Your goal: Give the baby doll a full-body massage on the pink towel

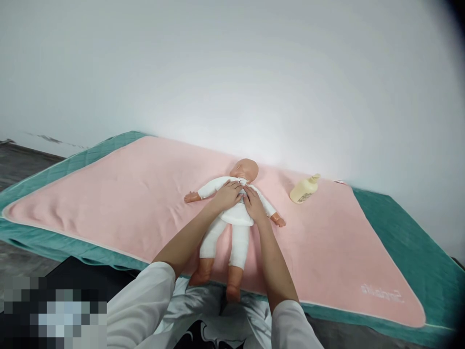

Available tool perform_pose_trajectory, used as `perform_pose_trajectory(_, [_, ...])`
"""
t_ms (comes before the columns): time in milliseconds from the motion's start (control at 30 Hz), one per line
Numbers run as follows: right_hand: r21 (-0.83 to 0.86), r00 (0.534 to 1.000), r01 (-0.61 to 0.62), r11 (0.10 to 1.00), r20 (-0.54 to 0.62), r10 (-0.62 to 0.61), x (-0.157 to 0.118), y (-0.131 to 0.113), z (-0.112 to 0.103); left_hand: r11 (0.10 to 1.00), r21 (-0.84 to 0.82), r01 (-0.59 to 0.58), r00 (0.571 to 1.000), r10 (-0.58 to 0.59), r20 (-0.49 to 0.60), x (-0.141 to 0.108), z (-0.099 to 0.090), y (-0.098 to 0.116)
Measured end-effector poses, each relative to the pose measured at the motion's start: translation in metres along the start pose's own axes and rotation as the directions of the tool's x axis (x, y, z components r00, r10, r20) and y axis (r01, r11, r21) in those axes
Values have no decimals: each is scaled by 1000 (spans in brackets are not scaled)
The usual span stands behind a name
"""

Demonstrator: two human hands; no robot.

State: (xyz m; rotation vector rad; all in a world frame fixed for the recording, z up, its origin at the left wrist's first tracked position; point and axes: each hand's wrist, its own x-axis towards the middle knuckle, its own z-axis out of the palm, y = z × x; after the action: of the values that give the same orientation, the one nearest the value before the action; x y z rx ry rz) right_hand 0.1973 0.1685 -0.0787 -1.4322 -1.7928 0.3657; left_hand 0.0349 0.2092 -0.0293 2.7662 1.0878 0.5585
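Observation:
A baby doll point(239, 213) in a white top and white leggings lies on its back on a pink mat point(119, 194), its head away from me and its bare feet at the near edge. My left hand point(228, 195) lies flat on the doll's upper chest, on the left side, fingers extended. My right hand point(253, 203) rests on the right side of the chest, fingers stretched toward the doll's neck. Neither hand holds anything. Both of the doll's arms are spread outward.
A pale yellow pump bottle point(303, 189) stands on the mat to the right of the doll. Under the mat is a green quilted cover point(385, 218). A white wall point(232, 72) rises behind. Something black lies at the lower left.

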Motion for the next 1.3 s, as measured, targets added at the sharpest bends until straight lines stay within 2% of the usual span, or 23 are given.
perform_pose_trajectory(267, [-47,1000,12,999,26,-11,1,-4,3,1000,-11,25,1000,-25,3,-2,5,-3])
perform_pose_trajectory(433, [-9,997,-33,999,-76,32,-9,-13,1,999,-46,-15,999,13,-49,-9,1,-5])
perform_pose_trajectory(600, [39,965,-73,997,-251,80,-44,-32,-7,991,-101,-82,981,63,-182,-38,-9,0])
perform_pose_trajectory(700, [33,956,-56,998,-286,63,-76,-45,-5,987,-101,-127,965,99,-245,-65,-15,7])
perform_pose_trajectory(867, [-27,959,125,992,-252,-128,-123,-58,7,970,-127,-208,932,158,-325,-109,-13,23])
perform_pose_trajectory(967, [-30,958,152,988,-240,-155,-134,-57,9,963,-126,-238,920,182,-349,-123,-8,31])
perform_pose_trajectory(1100, [-34,964,151,988,-218,-155,-136,-54,8,970,-128,-205,920,146,-363,-125,-3,37])
perform_pose_trajectory(1300, [-44,972,138,989,-185,-144,-133,-54,10,979,-122,-162,943,117,-311,-118,1,38])
